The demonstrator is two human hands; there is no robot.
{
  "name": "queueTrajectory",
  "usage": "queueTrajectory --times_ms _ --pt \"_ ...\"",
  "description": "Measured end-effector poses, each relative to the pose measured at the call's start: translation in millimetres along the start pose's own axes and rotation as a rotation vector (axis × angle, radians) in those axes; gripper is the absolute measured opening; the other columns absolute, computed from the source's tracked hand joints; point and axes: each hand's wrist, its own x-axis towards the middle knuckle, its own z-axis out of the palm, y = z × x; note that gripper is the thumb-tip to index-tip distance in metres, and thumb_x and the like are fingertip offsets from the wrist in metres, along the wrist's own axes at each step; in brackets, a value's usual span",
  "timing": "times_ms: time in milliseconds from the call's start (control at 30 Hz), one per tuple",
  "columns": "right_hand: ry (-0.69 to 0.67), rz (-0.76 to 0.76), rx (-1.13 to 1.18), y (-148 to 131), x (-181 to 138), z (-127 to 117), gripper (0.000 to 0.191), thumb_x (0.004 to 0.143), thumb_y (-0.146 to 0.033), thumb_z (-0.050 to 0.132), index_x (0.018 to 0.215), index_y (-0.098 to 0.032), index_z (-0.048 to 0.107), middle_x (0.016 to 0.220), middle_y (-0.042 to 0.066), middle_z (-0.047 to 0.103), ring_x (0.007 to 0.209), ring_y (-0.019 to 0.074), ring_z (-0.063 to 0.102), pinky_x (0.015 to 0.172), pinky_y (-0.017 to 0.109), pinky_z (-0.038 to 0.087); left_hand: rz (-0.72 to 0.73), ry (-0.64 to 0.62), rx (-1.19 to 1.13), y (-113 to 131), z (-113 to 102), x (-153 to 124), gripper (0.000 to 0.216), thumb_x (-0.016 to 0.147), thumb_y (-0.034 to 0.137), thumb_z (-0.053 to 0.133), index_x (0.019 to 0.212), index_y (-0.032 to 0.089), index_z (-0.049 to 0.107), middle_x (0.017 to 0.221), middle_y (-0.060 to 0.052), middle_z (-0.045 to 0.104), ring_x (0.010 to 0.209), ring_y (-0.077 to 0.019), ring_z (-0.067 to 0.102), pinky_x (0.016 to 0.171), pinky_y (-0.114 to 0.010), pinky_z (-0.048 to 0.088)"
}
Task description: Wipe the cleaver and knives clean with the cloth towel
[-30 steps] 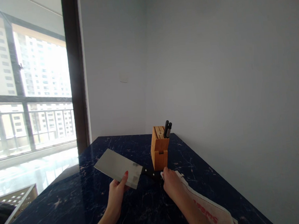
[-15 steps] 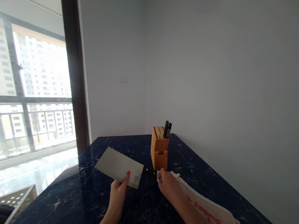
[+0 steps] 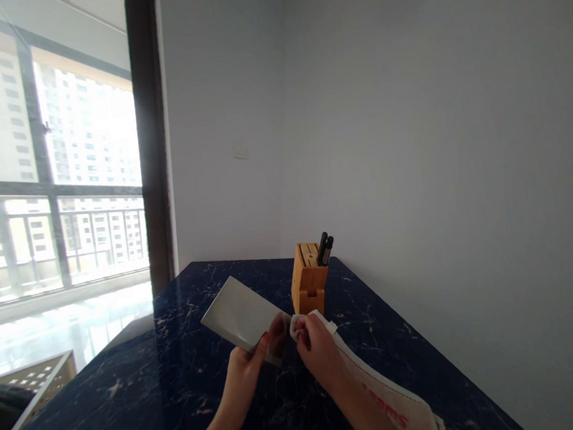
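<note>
cleaver has shifted right at lower centre of the frame, its handle now hidden; left grip pinches it, right grip pinches white cloth.

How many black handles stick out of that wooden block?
2. Both slant up side by side from the right of the wooden block's slotted top: left handle and right handle. More could hide behind them.

— We've got daylight pouring through the window on our left, its panes bleaching nearly white!
— And we're seeing glare on the floor below, while the wall on our right sits dim and grey.
— We catch a soft sheen on the cleaver blade, but the red print on the cloth looks soft.
</note>
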Motion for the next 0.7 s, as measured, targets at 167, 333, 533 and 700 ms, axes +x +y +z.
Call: queueTrajectory --times_ms 167,333,533,700 --pt "0.040 0.007 0.037 -0.1 1.7 -0.9 0.017 0.072 -0.009 0.037 0.078 -0.019 0.049 0.081 0.002 0.054 0.081 0.0151 0.051 0.074 0.025 0.038 0.006 -0.044 -0.007 -0.5 -0.4 0.9 0.026 0.072 0.036 0.062 0.079 0.012 0.069 0.076 -0.004 0.071 0.074 -0.0238 0.064 0.065 -0.024 0.048" --pt "0.031 0.074 -0.007 7.6 4.6 -2.0 0.017 0.073 -0.008 0.035 0.076 -0.020 0.046 0.078 0.002 0.055 0.077 0.0148 0.052 0.069 0.024 0.039 -0.032 -0.020 -0.050 0.4 0.6 0.8 0.029 0.068 0.039 0.065 0.075 0.011 0.069 0.070 -0.004 0.071 0.067 -0.0224 0.064 0.060 -0.023 0.048" --pt "-0.018 0.164 -0.122 25.8 2.3 8.2 0.016 0.074 -0.007 0.039 0.072 -0.020 0.047 0.074 0.002 0.056 0.073 0.0140 0.053 0.065 0.022 0.036 -0.104 0.050 -0.079 -4.3 -5.6 6.8 0.033 0.060 0.041 0.070 0.073 0.010 0.069 0.068 -0.005 0.071 0.065 -0.0242 0.065 0.060 -0.027 0.051" --pt "-0.105 0.203 -0.222 39.6 -3.1 9.5 0.014 0.077 -0.008 0.041 0.074 -0.018 0.050 0.072 0.003 0.058 0.069 0.0142 0.054 0.061 0.021 0.035 -0.153 0.108 -0.117 -4.6 -13.3 12.0 0.038 0.059 0.040 0.072 0.079 0.009 0.068 0.069 -0.006 0.071 0.064 -0.0239 0.066 0.063 -0.030 0.052"
